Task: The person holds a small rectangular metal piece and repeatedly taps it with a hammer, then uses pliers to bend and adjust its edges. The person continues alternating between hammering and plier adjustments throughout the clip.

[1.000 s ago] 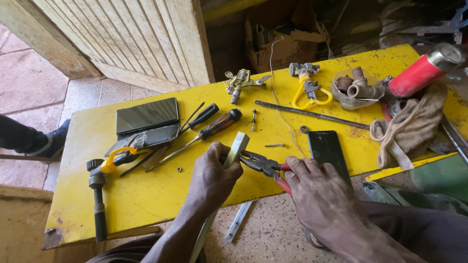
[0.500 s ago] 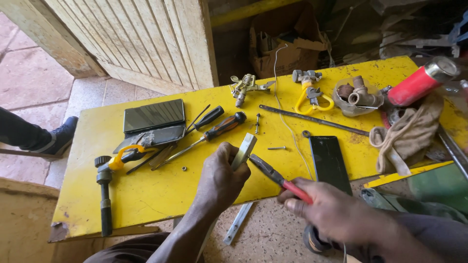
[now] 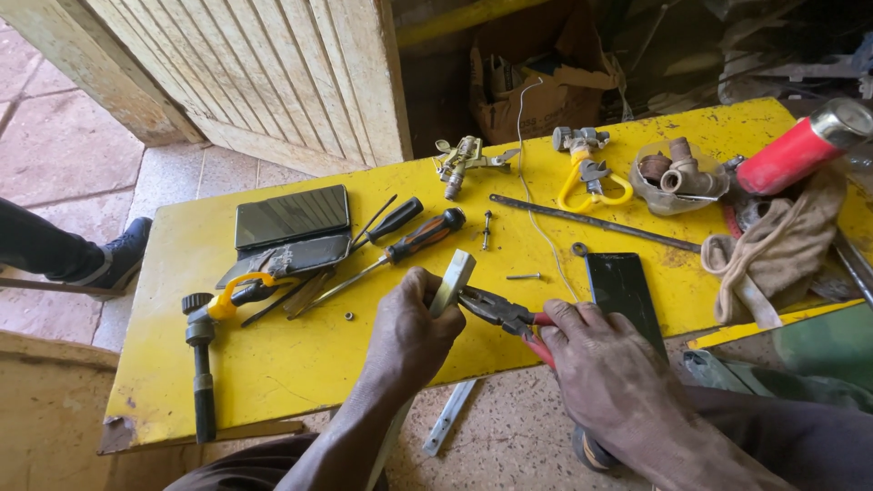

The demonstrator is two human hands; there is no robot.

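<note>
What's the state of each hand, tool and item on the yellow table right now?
left hand: closed around pale flat bar
right hand: gripping pliers
pliers: nose at the bar; bite not clear
orange-handled screwdriver: lying loose
black phone: flat, screen dark
red can: on its side
rag: crumpled
yellow table: cluttered with tools

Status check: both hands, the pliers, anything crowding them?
Left hand grips pale flat strip. Right hand holds red-handled pliers, jaws at the strip. Black slab beside right hand; screwdrivers just beyond on yellow table.
</note>
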